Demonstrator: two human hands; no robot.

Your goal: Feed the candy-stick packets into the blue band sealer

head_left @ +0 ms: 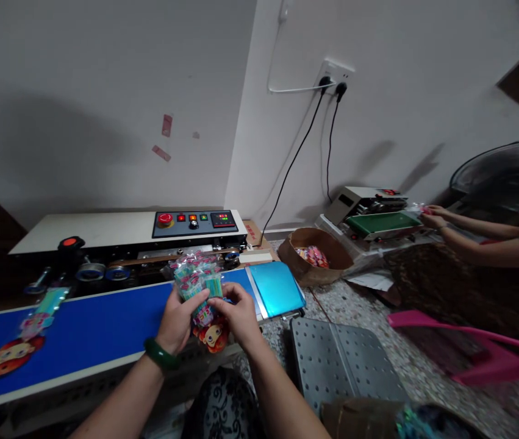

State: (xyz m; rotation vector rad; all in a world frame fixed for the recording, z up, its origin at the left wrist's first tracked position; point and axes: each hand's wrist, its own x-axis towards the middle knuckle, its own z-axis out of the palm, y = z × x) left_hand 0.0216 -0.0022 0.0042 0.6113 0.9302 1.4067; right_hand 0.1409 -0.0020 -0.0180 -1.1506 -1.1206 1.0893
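Both hands are meeting over the near edge of the blue conveyor belt, gripping one clear packet of green sticks with a cartoon-face card at its bottom. The left hand, wearing a green bangle at the wrist, is closing its fingers around the packet's left side, while the right hand is pinching the right side with fingers curled together. Another packet is lying flat on the belt, well to the left. The sealing machine is standing just beyond. Far right, another person's hands are working at a second machine, near a cardboard tub.
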